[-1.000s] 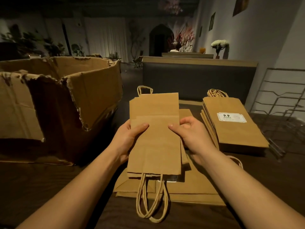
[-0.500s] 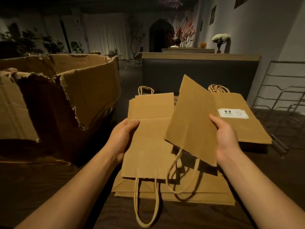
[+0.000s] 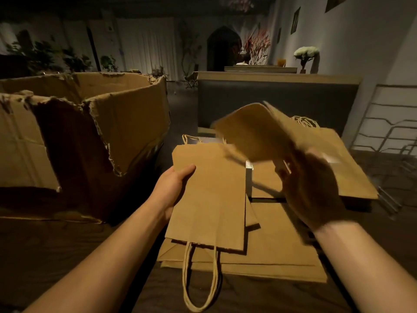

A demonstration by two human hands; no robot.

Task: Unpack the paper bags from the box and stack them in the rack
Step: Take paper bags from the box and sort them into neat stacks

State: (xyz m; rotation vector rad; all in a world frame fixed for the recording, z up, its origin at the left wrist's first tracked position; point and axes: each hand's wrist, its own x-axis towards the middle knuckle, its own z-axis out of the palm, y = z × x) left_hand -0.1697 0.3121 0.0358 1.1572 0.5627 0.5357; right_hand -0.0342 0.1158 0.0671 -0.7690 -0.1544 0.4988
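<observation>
**One bag in each hand**

Your left hand point(image 3: 173, 188) grips a flat brown paper bag point(image 3: 209, 199) at frame centre. Your right hand point(image 3: 313, 190) holds a blurred second brown bag point(image 3: 252, 132) aloft, over the right-hand bag stack point(image 3: 352, 175). The torn cardboard box point(image 3: 126, 123) sits upper left; the wire rack point(image 3: 388, 132) stands far right.

Left hand point(image 3: 173, 188) grips low; right hand point(image 3: 313, 190) grips raised, blurred.
</observation>
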